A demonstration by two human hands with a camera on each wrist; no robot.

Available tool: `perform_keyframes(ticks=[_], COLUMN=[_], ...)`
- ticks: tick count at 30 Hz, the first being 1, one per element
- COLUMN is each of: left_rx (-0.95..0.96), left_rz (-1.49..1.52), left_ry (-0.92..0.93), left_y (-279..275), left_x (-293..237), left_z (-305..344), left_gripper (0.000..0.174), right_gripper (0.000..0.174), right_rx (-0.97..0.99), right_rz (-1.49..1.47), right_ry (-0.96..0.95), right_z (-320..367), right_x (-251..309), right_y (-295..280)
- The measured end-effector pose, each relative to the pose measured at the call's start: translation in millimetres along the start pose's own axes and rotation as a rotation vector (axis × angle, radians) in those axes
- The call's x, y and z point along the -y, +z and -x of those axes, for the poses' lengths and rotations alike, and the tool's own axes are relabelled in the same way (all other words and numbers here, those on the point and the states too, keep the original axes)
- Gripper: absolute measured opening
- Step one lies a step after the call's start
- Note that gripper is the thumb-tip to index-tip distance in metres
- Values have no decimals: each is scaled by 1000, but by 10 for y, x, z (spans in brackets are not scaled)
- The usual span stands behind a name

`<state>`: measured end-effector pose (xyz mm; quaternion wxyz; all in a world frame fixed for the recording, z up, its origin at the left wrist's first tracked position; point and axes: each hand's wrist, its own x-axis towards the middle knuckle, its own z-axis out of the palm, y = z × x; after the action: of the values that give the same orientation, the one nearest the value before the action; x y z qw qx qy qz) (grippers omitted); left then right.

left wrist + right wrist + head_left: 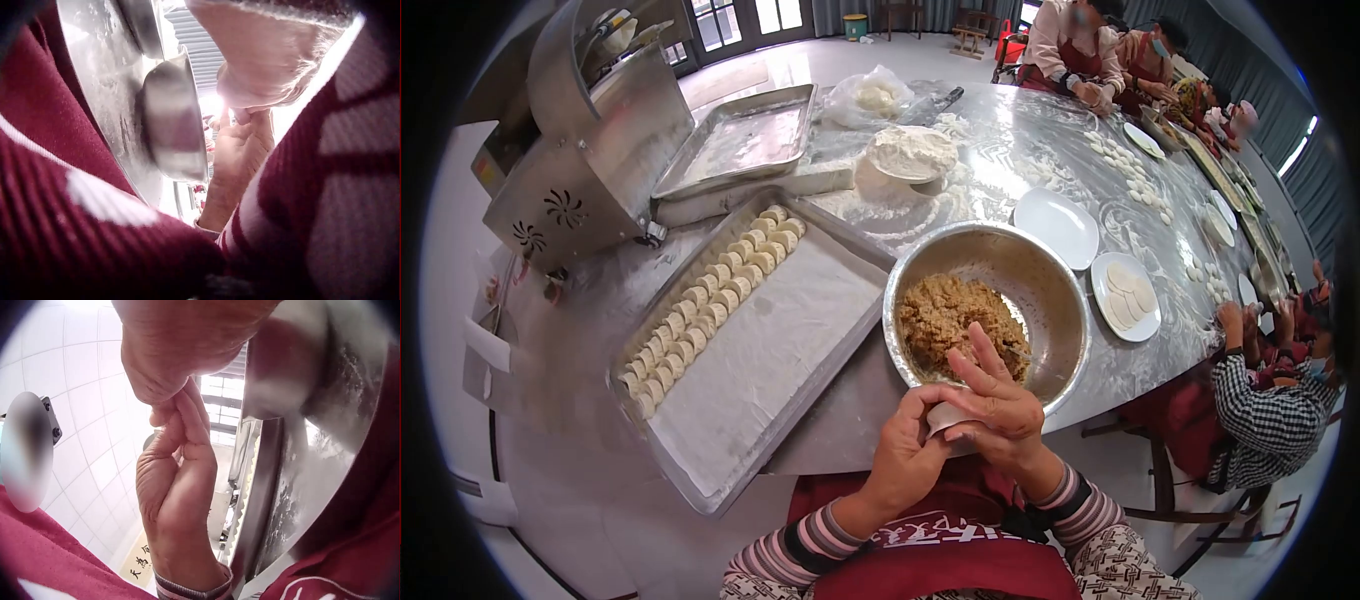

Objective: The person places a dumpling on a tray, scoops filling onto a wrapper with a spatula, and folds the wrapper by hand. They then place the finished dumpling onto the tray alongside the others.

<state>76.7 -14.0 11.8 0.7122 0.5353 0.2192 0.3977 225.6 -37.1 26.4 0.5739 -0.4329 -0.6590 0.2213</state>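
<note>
In the head view both hands meet at the near edge of the metal bowl (1065, 290), which holds brown filling (955, 315). A pale dough wrapper (945, 417) lies between them. The left hand (908, 450) pinches it with curled fingers and thumb. The right hand (1005, 415) has its thumb and lower fingers against the dough, with other fingers spread upward. The right wrist view shows the left hand (181, 481) touching the right hand (181, 344); the dough is hidden there. In the left wrist view the right hand (240, 150) is beyond the left hand (262, 56).
Left of the bowl, a paper-lined tray (750, 400) carries rows of crescent dumplings (710, 300). White plates (1057, 228), one with round wrappers (1130, 295), stand to the right. Behind are a flour bowl (912, 153) and an empty tray (745, 135). Other people sit and stand around the table.
</note>
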Motion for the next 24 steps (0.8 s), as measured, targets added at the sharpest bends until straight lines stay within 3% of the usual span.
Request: perform_keyframes(ticks=[6, 10, 12, 18, 22, 24], left_rx=[-11, -2, -12, -25, -8, -10], left_rz=[185, 263, 304, 295, 291, 302], left_ry=[-143, -168, -185, -192, -180, -190], left_y=[53, 40, 55, 97, 84, 116], left_x=[-42, -11, -35, -10, -36, -63], left_z=[15, -27, -36, -19, -35, -20], left_gripper=[39, 38, 36, 37, 37, 39], right_gripper=[34, 32, 32, 34, 32, 35], right_rx=[100, 8, -151, -64, -214, -104], right_rz=[238, 191, 146, 413, 206, 383], right_ry=[-196, -65, -42, -96, 11, -63], right_z=[101, 69, 102, 143, 132, 151], right_x=[-163, -34, -42, -59, -3, -16], right_y=[-79, 0, 29, -46, 14, -43])
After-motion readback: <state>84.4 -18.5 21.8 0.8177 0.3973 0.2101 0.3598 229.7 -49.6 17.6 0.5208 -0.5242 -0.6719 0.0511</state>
